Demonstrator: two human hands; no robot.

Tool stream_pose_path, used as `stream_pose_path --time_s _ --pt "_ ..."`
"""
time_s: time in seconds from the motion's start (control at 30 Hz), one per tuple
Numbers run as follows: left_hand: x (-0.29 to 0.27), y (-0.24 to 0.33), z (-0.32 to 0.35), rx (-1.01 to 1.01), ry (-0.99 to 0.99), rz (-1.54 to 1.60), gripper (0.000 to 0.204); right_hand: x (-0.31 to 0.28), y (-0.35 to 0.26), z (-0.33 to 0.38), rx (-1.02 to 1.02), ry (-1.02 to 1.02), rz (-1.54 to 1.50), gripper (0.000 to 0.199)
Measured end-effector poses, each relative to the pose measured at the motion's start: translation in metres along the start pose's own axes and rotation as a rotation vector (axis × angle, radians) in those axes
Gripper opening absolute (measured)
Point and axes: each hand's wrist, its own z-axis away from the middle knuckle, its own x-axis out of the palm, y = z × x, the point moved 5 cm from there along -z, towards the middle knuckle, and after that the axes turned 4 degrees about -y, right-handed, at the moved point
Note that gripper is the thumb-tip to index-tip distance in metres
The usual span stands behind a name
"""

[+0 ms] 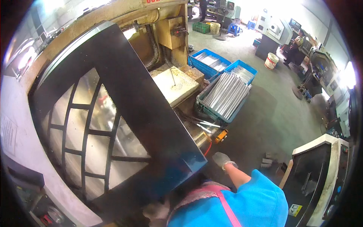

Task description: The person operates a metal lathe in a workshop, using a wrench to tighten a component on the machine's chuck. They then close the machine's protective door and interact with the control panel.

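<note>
Looking down from head height at a workshop machine. The person's right hand (pixel 222 160), in a pale grey work glove, hangs at about five o'clock with fingers loosely curled and holding nothing, just beside the lower corner of the large black sliding machine door with grid-barred windows (pixel 124 113). The left hand is out of sight. An orange-handled air tool on a red hose (pixel 220 135) sits just above the glove, at four o'clock. At two o'clock, blue plastic crates of long silvery metal bars (pixel 227 94) rest on the grey concrete floor (pixel 272 113). The door looks heavy, stiff and smooth; its right edge seems the natural place to grip.
</note>
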Motion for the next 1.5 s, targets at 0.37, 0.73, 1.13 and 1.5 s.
stream_pose_path --time_s 0.37,0.73,1.13,1.5 --pt "-0.014 0.048 -0.001 -0.130 -0.085 0.076 0.059 -0.088 -0.070 0.002 -0.071 0.346 -0.237 0.051" --pt "-0.026 0.073 0.005 -0.058 0.007 0.124 0.048 -0.072 0.003 -0.054 -0.262 0.517 0.033 0.042" --pt "-0.028 0.098 -0.005 -0.035 -0.067 0.071 0.059 -0.082 -0.016 -0.062 -0.245 0.443 0.056 0.041" --pt "-0.037 0.117 -0.003 -0.021 0.154 0.127 0.049 -0.067 -0.035 -0.073 -0.223 0.354 0.042 0.046"
